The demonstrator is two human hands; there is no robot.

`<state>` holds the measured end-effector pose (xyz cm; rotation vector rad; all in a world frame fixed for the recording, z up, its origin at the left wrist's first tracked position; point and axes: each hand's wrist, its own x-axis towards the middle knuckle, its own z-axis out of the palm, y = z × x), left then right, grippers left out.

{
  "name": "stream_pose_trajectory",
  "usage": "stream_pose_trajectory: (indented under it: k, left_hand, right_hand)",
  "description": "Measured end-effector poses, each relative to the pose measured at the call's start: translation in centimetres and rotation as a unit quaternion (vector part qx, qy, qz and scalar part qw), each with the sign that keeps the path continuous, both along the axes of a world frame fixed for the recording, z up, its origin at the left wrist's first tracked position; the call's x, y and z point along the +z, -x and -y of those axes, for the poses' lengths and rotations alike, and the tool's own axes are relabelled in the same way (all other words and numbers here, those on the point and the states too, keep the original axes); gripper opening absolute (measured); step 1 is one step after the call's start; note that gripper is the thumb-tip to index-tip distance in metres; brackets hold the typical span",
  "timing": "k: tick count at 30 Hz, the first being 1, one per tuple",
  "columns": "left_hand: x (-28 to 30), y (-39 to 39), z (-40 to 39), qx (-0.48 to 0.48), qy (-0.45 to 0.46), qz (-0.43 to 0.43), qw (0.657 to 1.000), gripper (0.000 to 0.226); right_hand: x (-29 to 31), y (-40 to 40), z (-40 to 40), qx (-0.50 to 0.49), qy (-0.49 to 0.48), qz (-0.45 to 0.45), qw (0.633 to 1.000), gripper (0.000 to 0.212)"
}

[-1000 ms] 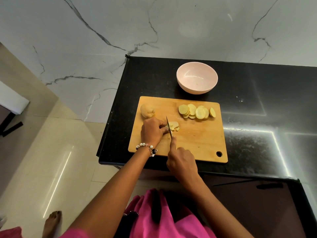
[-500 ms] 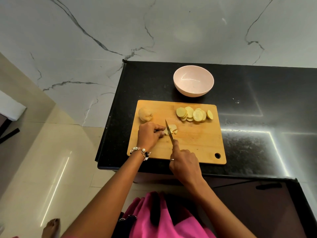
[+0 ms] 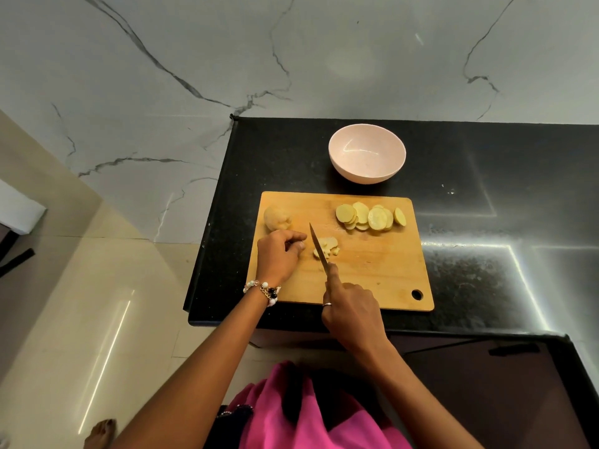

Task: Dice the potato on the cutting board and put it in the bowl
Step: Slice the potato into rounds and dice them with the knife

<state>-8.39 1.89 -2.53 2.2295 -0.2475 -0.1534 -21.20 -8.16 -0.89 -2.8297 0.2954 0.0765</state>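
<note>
A wooden cutting board (image 3: 372,277) lies on the black counter. On it are a fanned pile of potato slices (image 3: 369,217) at the back right, a potato chunk (image 3: 275,218) at the back left, and a few small cut pieces (image 3: 329,246) in the middle. My right hand (image 3: 351,314) grips a knife (image 3: 319,251), index finger along its spine, the blade against the left side of the cut pieces. My left hand (image 3: 278,254) rests on the board left of the blade, fingers curled, apart from the pieces. An empty pale pink bowl (image 3: 367,153) stands behind the board.
The black counter (image 3: 486,189) stretches to the right of the board and ends just left of it, with a drop to the tiled floor (image 3: 81,303). A marble wall (image 3: 291,59) rises behind the bowl. A dark cabinet front sits below the counter's near edge.
My left hand has let go of the cut pieces and drawn a little to the left. The knife stays beside the pieces, its tip now angled up and to the left.
</note>
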Motion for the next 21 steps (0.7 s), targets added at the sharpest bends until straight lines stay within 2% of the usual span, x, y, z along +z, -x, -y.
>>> stream_pose_trajectory:
  k: [4,7,13,21]
  left_hand:
    - [-0.1,0.2,-0.7,0.055,0.073,0.015,0.996,0.021]
    - [0.2,0.1,-1.1,0.042,0.095,0.010,0.994,0.021]
    - [0.4,0.1,-1.6,-0.003,0.108,-0.019,0.994,0.020]
    - [0.5,0.0,-1.4,-0.039,0.101,-0.036,0.994,0.020]
  right_hand:
    - [-0.4,0.0,-1.8,-0.004,0.010,-0.046,0.999,0.062]
    - [-0.7,-0.8,-2.9,-0.046,0.029,-0.046,0.997,0.062]
    - [-0.4,-1.0,-4.4,-0.140,0.008,-0.057,0.988,0.062]
    - [-0.4,1.6,-1.8,-0.223,0.004,-0.062,0.973,0.063]
